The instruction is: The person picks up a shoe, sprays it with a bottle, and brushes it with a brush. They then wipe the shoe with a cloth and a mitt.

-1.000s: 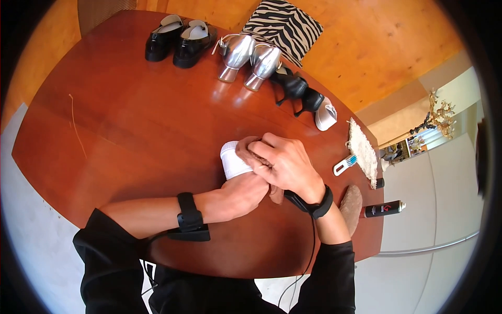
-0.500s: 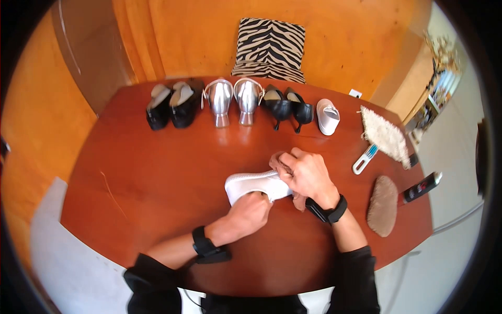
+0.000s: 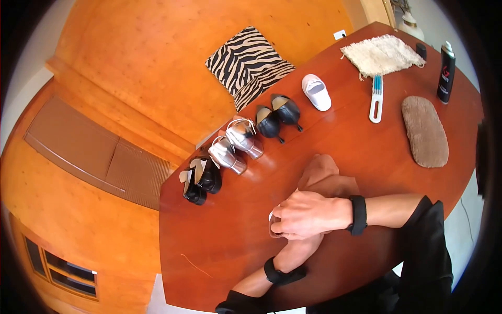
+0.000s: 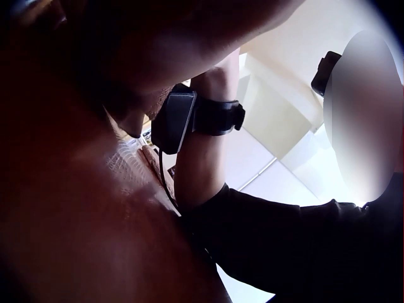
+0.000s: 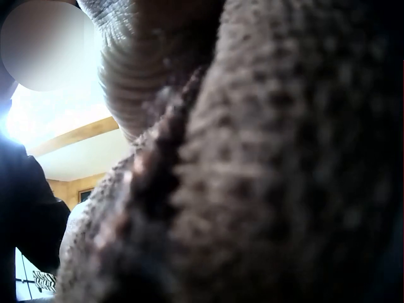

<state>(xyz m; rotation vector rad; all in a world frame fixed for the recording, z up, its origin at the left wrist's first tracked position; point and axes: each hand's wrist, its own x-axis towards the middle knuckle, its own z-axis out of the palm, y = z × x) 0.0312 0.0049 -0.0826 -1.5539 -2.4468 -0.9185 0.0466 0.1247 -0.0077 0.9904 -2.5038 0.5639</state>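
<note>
In the head view my right hand [image 3: 312,215] curls its fingers round a brown cloth [image 3: 329,180], whose loose part spreads toward the back. A sliver of white shoe [image 3: 271,215] shows at the right hand's fingertips; the rest is covered. My left hand [image 3: 303,250] lies beneath the right one at the shoe, its fingers hidden. The knitted cloth [image 5: 252,158] fills much of the right wrist view, close and blurred. Dark, blurred skin takes up most of the left wrist view, beside the other arm's strap [image 4: 218,117].
Black loafers [image 3: 207,177], silver heels [image 3: 243,137], black heels [image 3: 285,110] and another white shoe [image 3: 317,93] line the far edge. Rightward are a cream cloth [image 3: 381,55], a white-handled brush [image 3: 376,102], a brown fuzzy pad [image 3: 425,132] and a black spray can [image 3: 446,73].
The head view has turned, tilting the table. The right hand has moved over the shoe and left hand, covering most of both, and more of the brown cloth hangs out behind it.
</note>
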